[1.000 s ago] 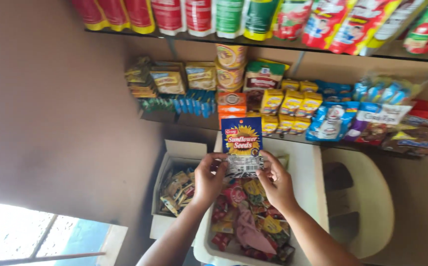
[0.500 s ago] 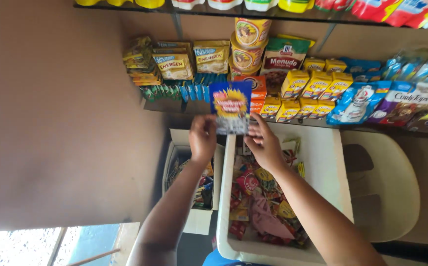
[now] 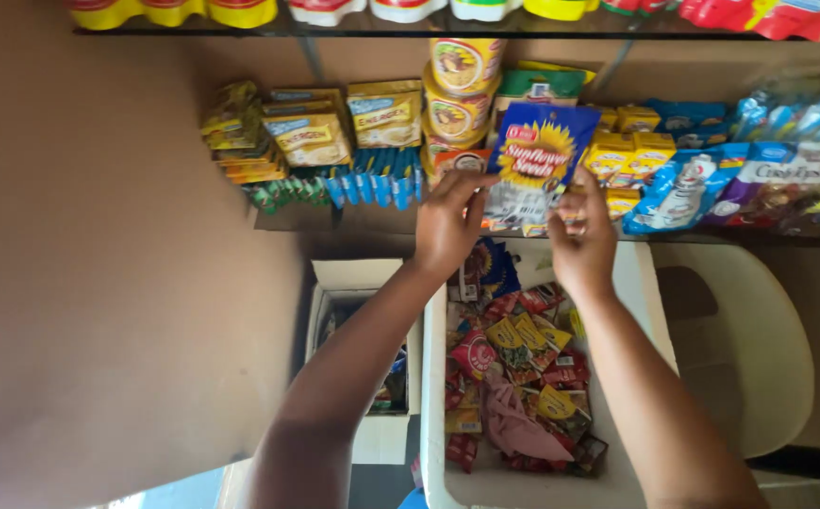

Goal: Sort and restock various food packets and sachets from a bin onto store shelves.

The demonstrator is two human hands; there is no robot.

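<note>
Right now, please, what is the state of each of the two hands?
Left hand: closed on the left edge of the blue seed packet.
Right hand: closed on the same packet's lower right edge.

Brown wall (image 3: 99, 283) left; stocked shelf (image 3: 353, 219) ahead; cream chair (image 3: 749, 358) (right side).

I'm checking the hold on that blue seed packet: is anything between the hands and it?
Nothing visible. The left hand and right hand both grip the blue seed packet directly at its lower edge, raised in front of the shelf, above the white bin.
</note>
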